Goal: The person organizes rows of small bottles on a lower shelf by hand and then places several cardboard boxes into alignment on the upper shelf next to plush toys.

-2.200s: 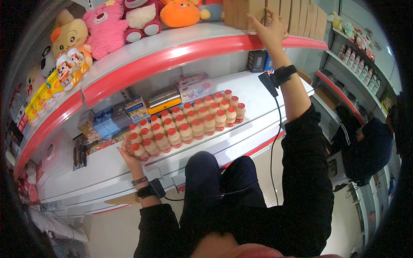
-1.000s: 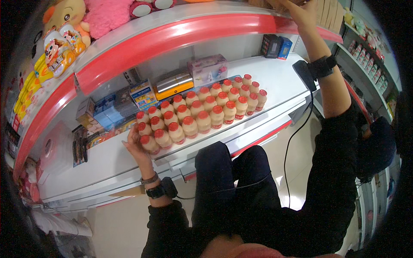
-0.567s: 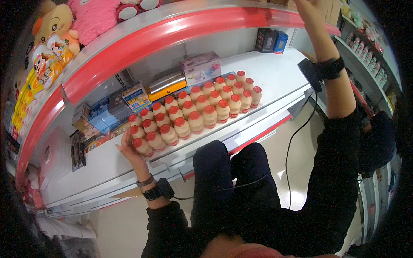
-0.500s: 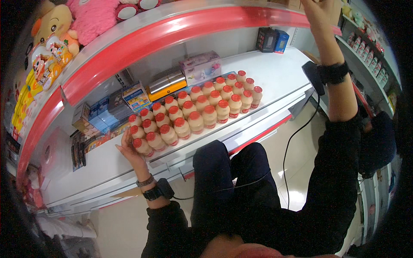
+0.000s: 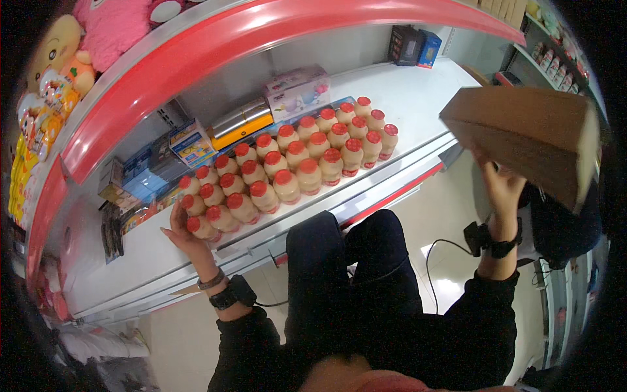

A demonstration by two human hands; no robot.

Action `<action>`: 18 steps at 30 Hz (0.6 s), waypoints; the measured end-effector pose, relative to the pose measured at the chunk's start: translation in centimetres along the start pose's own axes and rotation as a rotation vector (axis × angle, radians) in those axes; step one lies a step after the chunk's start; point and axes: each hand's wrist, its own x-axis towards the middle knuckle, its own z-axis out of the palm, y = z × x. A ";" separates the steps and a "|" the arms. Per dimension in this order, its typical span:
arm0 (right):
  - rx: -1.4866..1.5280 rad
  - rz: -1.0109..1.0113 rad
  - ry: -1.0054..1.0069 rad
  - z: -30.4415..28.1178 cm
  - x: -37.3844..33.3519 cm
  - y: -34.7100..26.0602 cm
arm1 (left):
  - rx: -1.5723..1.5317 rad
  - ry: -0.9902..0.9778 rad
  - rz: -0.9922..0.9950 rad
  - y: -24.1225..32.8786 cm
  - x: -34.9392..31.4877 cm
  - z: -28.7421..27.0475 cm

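Note:
Several small bottles (image 5: 296, 154) with red caps and pale tan contents stand upright in close rows on the white shelf (image 5: 366, 78). At the left end of these rows is my left hand (image 5: 186, 236), its fingers stretched out and apart, against or very near the end bottles. On the right, my right hand (image 5: 501, 189) grips a brown cardboard box (image 5: 522, 130) from below and holds it up in the air. The box's contents cannot be seen, and part of my right hand's grip is hidden by it.
Behind the bottles stand a pink-and-white box (image 5: 297, 91), a yellow-and-silver package (image 5: 241, 124) and blue boxes (image 5: 147, 173). A red-edged upper shelf (image 5: 274, 29) curves above. Dark and blue boxes (image 5: 413, 47) sit at the far right. A black cable (image 5: 428, 268) hangs over the floor.
My right hand has come down from the upper shelf at the top right and now holds the cardboard box. My left hand stays at the left end of the bottles.

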 end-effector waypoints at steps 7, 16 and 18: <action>0.051 0.068 -0.039 7.6 1.0 6.1 | 0.071 -0.005 0.027 0.5 -0.3 0.7; 0.143 0.335 -0.114 15.1 1.8 13.2 | 0.027 -0.004 -0.029 1.2 -0.4 1.7; 0.154 0.355 -0.128 16.2 1.7 13.0 | 0.006 0.016 -0.045 1.4 -0.6 1.6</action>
